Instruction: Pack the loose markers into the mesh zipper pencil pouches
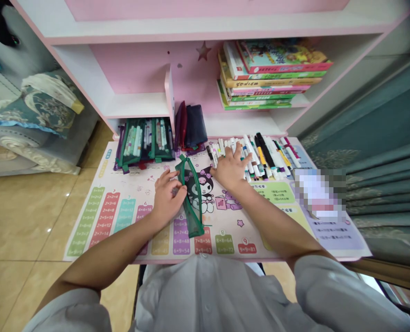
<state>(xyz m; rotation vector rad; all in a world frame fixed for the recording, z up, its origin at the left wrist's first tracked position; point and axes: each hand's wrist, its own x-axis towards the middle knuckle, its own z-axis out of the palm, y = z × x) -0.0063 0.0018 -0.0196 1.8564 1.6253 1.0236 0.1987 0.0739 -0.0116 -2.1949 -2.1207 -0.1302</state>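
Note:
A green mesh zipper pouch (193, 210) stands open along its zipper in the middle of the desk mat. My left hand (168, 196) pinches its left edge between thumb and fingers. Farther right, my right hand (230, 168) rests with fingers spread on the left part of a pile of markers (269, 152). Most of these markers have white barrels; a few are black or yellow. What lies under my right palm is hidden.
Green mesh pouches filled with markers (133, 140) lie at the back left beneath a small shelf. Beside them stand dark red and navy pouches (195, 124). Stacked books (270, 78) sit on the shelf, and a blurred-out object (318, 193) lies on the right of the desk mat (239, 235).

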